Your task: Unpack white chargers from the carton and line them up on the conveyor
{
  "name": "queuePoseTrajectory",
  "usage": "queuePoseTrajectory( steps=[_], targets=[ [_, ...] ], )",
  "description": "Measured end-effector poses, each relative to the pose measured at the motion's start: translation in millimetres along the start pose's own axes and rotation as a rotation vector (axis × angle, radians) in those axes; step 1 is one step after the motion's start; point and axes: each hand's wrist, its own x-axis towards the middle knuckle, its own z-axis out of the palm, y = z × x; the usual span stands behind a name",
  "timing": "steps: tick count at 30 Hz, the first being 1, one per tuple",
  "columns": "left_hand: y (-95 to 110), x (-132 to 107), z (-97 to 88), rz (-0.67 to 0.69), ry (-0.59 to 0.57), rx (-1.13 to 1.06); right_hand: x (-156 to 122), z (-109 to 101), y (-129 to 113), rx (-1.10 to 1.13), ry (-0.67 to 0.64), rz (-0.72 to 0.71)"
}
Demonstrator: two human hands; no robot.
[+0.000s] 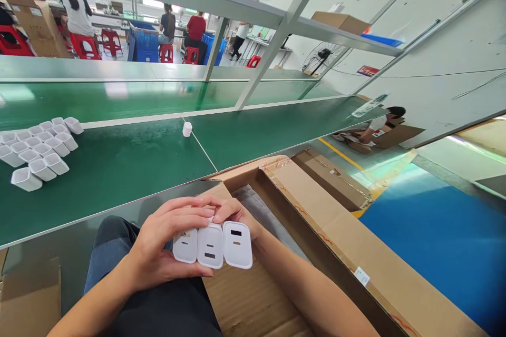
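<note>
Basically, wht housings btwn both grips

Bare forearms, blue jeans, dark cloth show.

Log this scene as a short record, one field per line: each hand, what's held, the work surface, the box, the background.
Left hand: fingers above, thumb beneath the white pieces
Right hand: bent fingers at their top; grip partly hidden
Held: three white pieces side by side, slotted ends facing the camera
Work surface: green surface with a cluster of similar pieces at the image's left, one single piece apart
Box: open cardboard box beside the surface
Background: people on red stools
</note>
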Motion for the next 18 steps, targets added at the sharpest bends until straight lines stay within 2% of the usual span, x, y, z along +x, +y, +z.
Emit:
queuePoseTrajectory(
  steps=[3,12,18],
  targets=[
    [0.7,-0.9,0.5,-0.006,-0.001,0.008,-0.8,0.5,2.2,0.045,-0.041,-0.128],
    [3.4,3.3,-0.3,0.016,-0.004,0.04,-3.7,7.3,3.7,0.049,0.047,-0.083],
    [3.3,1.5,0.5,-0.028,0.0,0.024,-3.8,5.4,3.9,0.066,0.019,-0.075]
  ],
)
